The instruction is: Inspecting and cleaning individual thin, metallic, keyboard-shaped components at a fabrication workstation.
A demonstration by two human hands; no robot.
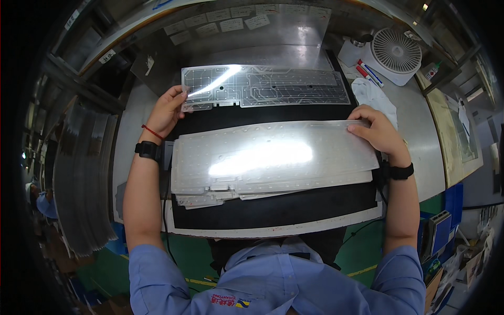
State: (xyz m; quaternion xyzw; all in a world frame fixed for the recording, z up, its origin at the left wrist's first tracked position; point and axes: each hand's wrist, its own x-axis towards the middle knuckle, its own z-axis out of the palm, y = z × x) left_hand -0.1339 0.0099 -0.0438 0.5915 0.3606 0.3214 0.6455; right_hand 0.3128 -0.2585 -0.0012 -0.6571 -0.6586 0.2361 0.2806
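My left hand (172, 106) pinches the left edge of a clear flexible circuit sheet (278, 86) printed with fine silvery traces. That sheet lies toward the back of a black mat (278, 216), glare streaking its left part. In front of it rests a stack of translucent plastic sheets (252, 176), shiny in the middle, its lower layers sticking out unevenly at the near edge. At the stack's far right corner, my right hand (374, 128) grips the top sheet between thumb and fingers.
A white round fan (396, 52) stands at the back right, beside red and blue markers (370, 73) and a crumpled white cloth (374, 97). Left of the table rises a tall pile of thin sheets (84, 168). Paper notes (231, 24) hang on the metal panel behind.
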